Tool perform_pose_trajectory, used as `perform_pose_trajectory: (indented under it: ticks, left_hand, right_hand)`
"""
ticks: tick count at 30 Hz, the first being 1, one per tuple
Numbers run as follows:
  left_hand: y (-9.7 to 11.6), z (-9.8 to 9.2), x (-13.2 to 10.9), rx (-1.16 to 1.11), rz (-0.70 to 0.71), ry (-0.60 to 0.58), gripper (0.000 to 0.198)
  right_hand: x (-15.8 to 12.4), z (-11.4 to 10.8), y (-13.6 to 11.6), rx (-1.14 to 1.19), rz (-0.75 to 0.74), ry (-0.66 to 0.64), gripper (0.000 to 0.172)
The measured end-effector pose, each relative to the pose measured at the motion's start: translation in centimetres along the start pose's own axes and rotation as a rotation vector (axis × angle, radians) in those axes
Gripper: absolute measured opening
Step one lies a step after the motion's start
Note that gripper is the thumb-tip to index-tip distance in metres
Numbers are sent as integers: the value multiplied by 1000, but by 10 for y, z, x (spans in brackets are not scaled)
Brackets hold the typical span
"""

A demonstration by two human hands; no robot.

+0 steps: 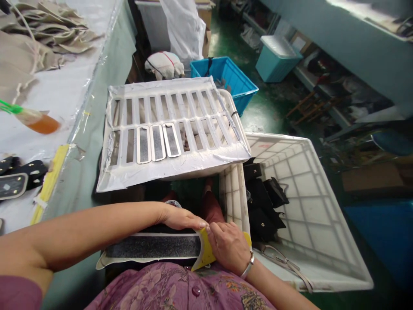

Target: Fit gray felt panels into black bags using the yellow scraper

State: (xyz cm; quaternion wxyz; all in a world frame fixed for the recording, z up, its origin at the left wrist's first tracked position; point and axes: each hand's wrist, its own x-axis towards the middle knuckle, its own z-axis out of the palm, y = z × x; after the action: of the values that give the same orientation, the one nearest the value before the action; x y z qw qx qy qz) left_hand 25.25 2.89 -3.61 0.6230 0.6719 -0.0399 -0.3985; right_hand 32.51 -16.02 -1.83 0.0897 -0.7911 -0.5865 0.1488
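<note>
My right hand [227, 245], with a silver bangle at its wrist, is closed over a yellow curved piece [205, 254] close to my body. My left hand [183, 218] reaches in from the left. Its fingers are pressed together at the upper edge of the same yellow piece, touching my right hand's fingertips. Leftward from the yellow piece runs a long dark grey speckled strip [155, 247] with a pale border, below my left forearm. The yellow piece covers the strip's right end. What lies under my right palm is hidden.
Ahead stands a white slatted rack [174, 165] with several pale-rimmed dark strips [158, 143] on it. At right, a white crate [300, 185] holds black pouches [263, 206]. The left table [80, 82] carries beige pieces [54, 26] and an orange-filled bottle [40, 120]. Beyond is a blue bin [243, 92].
</note>
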Motion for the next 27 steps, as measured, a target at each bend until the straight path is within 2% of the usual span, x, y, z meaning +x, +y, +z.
perform_pose_trajectory:
  ticks: [1, 4, 7, 9, 11, 13, 14, 16, 20, 24, 27]
  left_hand:
    - [3, 0, -1, 51, -1, -16, 56]
    - [13, -2, -12, 175, -47, 32, 56]
    - [18, -2, -32, 185, -53, 103, 56]
    - [20, 1, -44, 178, -9, 176, 54]
    - [21, 6, -50, 185, 5, 250, 50]
    - [23, 11, -48, 202, -50, 294, 47]
    - [25, 13, -45, 220, -85, 306, 45]
    - [26, 15, -39, 261, -126, 304, 43]
    - [22, 14, -31, 287, -96, 279, 39]
    - [15, 11, -28, 260, -100, 257, 34]
    - [12, 10, -26, 223, -105, 242, 31]
  right_hand:
    - [-1, -1, -1, 11, 13, -17, 31]
    - [1, -12, 8, 138, 88, -127, 35]
    - [9, -33, 25, 585, 225, -200, 44]
    - [18, -48, 31, 1038, 285, -80, 48]
    - [29, -58, 26, 1446, 265, 127, 47]
    - [41, -59, 13, 1699, 182, 236, 45]
    - [46, -56, 5, 1769, 133, 239, 44]
    - [55, -48, -10, 1857, 47, 187, 44]
    - [65, -31, -21, 1944, -41, 21, 43]
    - [68, -22, -16, 1900, -50, -144, 46]
    - [67, -20, -12, 1796, 8, -232, 51]
